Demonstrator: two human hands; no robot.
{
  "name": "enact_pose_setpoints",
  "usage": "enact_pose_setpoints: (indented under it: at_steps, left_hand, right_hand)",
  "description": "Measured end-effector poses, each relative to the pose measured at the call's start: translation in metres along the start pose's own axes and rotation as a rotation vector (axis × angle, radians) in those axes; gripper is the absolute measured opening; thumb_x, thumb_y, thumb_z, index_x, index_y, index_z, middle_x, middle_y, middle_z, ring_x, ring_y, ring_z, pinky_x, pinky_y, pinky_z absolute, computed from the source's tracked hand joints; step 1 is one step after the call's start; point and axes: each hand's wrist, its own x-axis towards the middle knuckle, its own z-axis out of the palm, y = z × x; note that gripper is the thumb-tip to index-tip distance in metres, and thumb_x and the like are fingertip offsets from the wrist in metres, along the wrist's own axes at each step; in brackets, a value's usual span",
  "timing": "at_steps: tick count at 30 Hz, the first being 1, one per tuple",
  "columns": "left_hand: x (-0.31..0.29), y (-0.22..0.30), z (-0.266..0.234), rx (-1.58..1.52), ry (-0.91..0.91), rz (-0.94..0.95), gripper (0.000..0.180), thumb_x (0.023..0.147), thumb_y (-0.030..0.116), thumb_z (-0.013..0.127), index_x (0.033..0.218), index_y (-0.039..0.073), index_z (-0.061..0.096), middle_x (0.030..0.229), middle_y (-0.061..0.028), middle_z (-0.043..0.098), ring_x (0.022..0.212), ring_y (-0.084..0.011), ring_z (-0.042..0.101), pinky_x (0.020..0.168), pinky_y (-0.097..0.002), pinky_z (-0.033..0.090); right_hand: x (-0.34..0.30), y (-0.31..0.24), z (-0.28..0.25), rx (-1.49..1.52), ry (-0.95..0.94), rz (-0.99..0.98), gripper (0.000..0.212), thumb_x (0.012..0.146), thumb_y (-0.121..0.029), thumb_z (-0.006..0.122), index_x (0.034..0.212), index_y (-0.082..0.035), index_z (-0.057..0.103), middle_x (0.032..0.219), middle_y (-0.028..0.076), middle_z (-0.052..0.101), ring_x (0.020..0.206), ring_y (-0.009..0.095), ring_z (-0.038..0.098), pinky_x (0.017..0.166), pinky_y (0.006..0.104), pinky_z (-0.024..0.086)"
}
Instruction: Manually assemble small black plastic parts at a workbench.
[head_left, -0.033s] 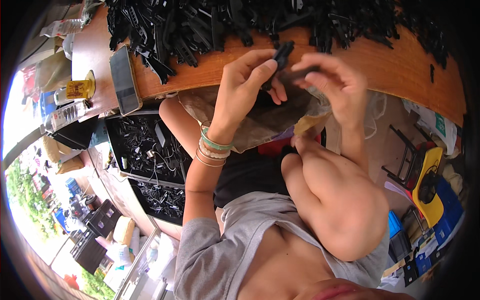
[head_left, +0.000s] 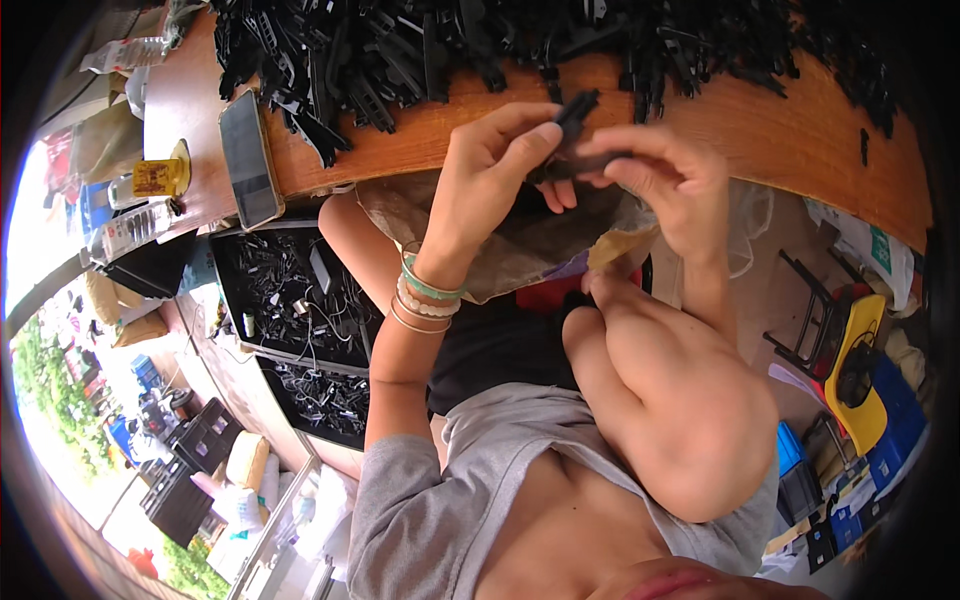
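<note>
My left hand is closed around a black plastic part, whose upper end sticks out past the thumb. Close beside it, my right hand pinches a dark slim piece between thumb and fingers. That piece's left end meets or overlaps the part in my left hand; blur hides whether they are joined. Both hands are above the table's near edge, over a crumpled brownish plastic bag on my lap. Beyond them, a big heap of black plastic parts covers the wooden table.
A phone lies at the table's left edge, near a yellow container. Low on the left stand black trays of small dark parts and cables. A yellow stool is on the right. One loose part lies apart from the heap.
The part in my left hand has shifted slightly right and down. My right hand has come slightly left and lower, bringing its dark piece against or across that part.
</note>
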Motion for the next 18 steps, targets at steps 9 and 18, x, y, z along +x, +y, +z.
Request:
enact_pose_setpoints:
  at_steps: [9,18]
  left_hand:
    - [-0.020,0.010,0.018,0.607,-0.050,0.302,0.029,0.085,0.005,0.064,0.111,-0.005,0.058,0.083,-0.0124,0.069,0.069,-0.0209,0.067,0.061,-0.0291,0.052]
    - [-0.024,-0.001,0.008,0.829,-0.042,0.551,0.035,0.076,0.004,0.070,0.108,-0.003,0.058,0.081,-0.0182,0.064,0.069,-0.0341,0.063,0.059,-0.0353,0.050]
  right_hand:
    - [-0.011,-0.005,0.007,-0.254,-0.007,-0.190,0.019,0.081,0.011,0.063,0.098,0.003,0.066,0.097,0.011,0.060,0.081,0.017,0.065,0.067,0.0234,0.057]
    - [-0.002,-0.010,0.007,-0.568,-0.061,-0.371,0.037,0.066,0.003,0.075,0.102,-0.002,0.066,0.099,0.013,0.062,0.080,0.024,0.061,0.070,0.0317,0.050]
